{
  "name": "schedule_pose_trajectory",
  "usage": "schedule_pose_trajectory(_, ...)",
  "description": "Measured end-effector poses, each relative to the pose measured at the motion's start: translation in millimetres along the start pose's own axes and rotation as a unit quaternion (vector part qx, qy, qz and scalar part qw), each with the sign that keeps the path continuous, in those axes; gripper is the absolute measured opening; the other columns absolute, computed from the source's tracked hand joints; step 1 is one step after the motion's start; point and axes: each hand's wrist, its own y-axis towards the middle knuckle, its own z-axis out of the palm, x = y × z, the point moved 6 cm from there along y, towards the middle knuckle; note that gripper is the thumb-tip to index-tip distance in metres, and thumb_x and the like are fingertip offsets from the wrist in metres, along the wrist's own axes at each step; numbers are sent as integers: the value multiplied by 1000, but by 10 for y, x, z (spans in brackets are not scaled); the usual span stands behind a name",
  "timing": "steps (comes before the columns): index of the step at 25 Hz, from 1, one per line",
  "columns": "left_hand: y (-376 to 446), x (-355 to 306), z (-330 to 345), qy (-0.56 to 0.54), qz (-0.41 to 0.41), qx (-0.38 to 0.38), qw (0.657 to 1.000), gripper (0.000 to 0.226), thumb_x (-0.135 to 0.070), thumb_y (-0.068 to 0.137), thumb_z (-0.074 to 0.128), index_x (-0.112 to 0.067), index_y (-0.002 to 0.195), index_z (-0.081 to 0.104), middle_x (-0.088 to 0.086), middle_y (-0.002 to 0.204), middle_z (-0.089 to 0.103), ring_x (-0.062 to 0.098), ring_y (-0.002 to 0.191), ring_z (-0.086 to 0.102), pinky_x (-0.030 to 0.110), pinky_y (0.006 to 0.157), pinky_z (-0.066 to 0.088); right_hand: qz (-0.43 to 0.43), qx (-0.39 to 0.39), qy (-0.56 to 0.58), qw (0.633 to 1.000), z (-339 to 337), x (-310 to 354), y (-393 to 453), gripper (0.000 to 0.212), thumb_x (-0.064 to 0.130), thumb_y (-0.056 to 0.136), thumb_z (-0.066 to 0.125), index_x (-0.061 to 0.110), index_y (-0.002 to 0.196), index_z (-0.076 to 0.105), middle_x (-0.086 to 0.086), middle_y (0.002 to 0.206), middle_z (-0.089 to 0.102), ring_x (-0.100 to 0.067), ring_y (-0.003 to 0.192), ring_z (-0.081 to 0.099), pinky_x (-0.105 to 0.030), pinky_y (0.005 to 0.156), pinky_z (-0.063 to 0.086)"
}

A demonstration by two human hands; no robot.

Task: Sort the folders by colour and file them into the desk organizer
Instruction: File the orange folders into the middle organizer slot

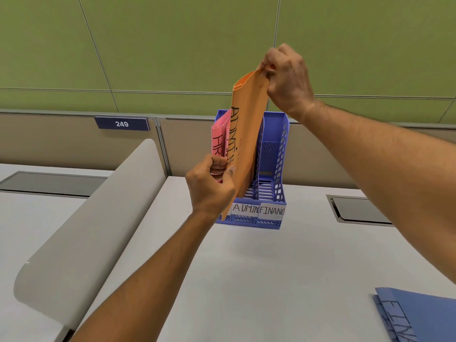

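Observation:
An orange folder point(249, 124) marked ADMIN stands upright over the blue desk organizer point(280, 156), its lower end down in front of the slot labelled ADMIN. My right hand point(287, 80) pinches the folder's top corner. My left hand point(212, 186) grips its lower left edge. Pink folders point(218, 141) marked HR stand in the organizer's left slot. The right slot, labelled FINANCE, holds nothing that I can see. Blue folders point(417, 314) marked FINANCE lie flat on the desk at the bottom right.
The organizer stands on a white desk point(271, 267) against a partition with a sign reading 249 point(122, 123). A grey curved divider point(98, 213) rises on the left. Cable hatches point(362, 209) sit in the desk right and left of the organizer.

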Motion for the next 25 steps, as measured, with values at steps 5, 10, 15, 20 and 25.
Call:
schedule_pose_trajectory(5, 194, 94, 255, -1, 8, 14, 1000, 17, -15, 79, 76, -9, 90, 65, -8, 83, 62, -4, 68, 58, 4, 61, 48, 3, -8, -1, 1000, 198, -135, 204, 21, 3, 90, 49, 6, 102, 66, -13, 107, 62, -19, 93, 56, -17, 67, 32)
schedule_pose_trajectory(10, 418, 210, 469, -15, 1, 15, 1000, 16, -9, 78, 77, -6, 88, 65, -4, 80, 63, 4, 65, 59, 5, 61, 49, 18, -3, -4, 1000, 332, -329, 348, 22, 3, 92, 49, 8, 106, 65, -11, 111, 61, -18, 98, 58, -14, 75, 46)
schedule_pose_trajectory(15, 485, 361, 628, -18, -29, 23, 999, 19, -12, 79, 77, -15, 87, 60, -8, 79, 60, -3, 67, 58, 3, 62, 48, 25, 10, -19, 999, 453, -456, 376, 23, 1, 93, 49, 9, 108, 65, -11, 113, 60, -11, 93, 52, -1, 64, 34)
schedule_pose_trajectory(20, 390, 570, 715, 16, -73, 67, 995, 22, -18, 79, 77, -21, 88, 57, -11, 80, 60, -2, 70, 59, 0, 64, 45, 0, 51, -47, 998, 631, -446, 246, 21, 1, 90, 52, 9, 104, 65, -14, 110, 59, -25, 98, 58, -30, 73, 48)
schedule_pose_trajectory(25, 291, 674, 661, 45, -48, 98, 993, 22, -25, 77, 79, -21, 89, 62, -9, 83, 65, 3, 73, 63, 19, 72, 57, -16, 126, -70, 989, 857, -457, 26, 22, -4, 86, 58, 10, 101, 67, -14, 103, 59, -30, 89, 58, -34, 68, 47)
